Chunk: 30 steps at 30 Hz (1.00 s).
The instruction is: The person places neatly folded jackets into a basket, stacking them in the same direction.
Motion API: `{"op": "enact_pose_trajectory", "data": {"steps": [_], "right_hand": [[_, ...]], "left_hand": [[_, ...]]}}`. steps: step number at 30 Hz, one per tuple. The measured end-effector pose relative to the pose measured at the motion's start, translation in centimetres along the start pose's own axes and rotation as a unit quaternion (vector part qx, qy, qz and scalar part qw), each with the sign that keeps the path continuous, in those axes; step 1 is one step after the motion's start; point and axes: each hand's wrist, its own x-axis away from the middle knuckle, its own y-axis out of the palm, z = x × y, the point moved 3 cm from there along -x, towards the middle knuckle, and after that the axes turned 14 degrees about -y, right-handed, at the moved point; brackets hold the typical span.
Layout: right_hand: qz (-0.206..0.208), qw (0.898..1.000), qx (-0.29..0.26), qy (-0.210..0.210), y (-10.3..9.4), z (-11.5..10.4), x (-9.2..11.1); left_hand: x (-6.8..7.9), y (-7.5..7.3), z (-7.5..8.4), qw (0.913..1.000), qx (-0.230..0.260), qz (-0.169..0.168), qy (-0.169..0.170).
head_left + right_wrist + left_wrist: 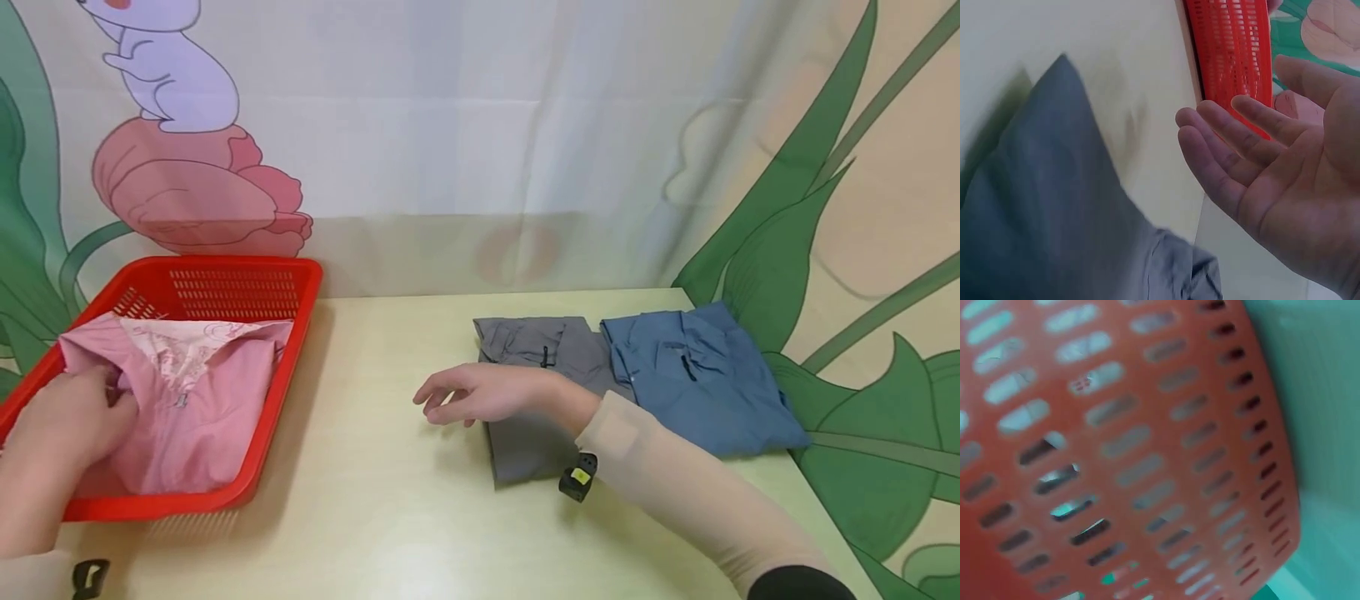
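Note:
In the head view a pink zip jacket (213, 425) with a pale patterned lining lies in a red plastic basket (281, 408). My left hand (71, 417) reaches over the basket's left side, its curled fingers gripping the jacket's left edge; the fingertips are partly hidden in the cloth. The left wrist view holds only the slotted basket wall (1166, 437). My right hand (483, 392) hovers above the table beside a folded grey garment (525, 450), holding nothing. In the right wrist view its fingers (1235, 140) are loosely bent, apart from the grey cloth (1072, 206).
A folded blue garment (697, 375) lies to the right of the grey one. The pale table (375, 500) stretches between the basket and the grey garment. A printed curtain (435, 150) hangs along the back, with green leaf shapes on the right.

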Motion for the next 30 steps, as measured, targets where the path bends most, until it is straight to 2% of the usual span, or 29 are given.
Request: {"op": "enact_pose_trajectory", "data": {"steps": [4,8,14,17,22,26,30], "right_hand": [[0.015,1.000,0.017,0.009,-0.7,0.7,1.0],[0.021,0.999,0.050,0.008,-1.1,1.3,1.7],[0.039,0.995,0.085,0.027,-1.5,2.4,2.4],[0.058,0.992,0.109,0.038,-1.9,2.7,2.6],[0.132,0.981,0.134,0.046,-2.7,2.9,2.8],[0.204,0.968,0.135,0.049,-3.4,3.2,3.0],[0.266,0.951,0.153,0.046,-4.0,3.8,3.6]], "left_hand": [[1.2,-0.8,1.7,0.9977,0.029,0.060,0.008],[2.4,-1.6,3.7,0.9938,0.057,0.093,0.022],[4.0,-2.5,6.8,0.9932,0.081,0.082,0.019],[4.7,-2.5,8.2,0.9919,0.088,0.079,0.048],[5.9,-1.9,10.7,0.9817,0.124,0.077,0.123],[6.8,-1.4,12.8,0.9764,0.140,0.061,0.152],[7.5,-0.7,14.5,0.9668,0.153,0.068,0.193]]}}
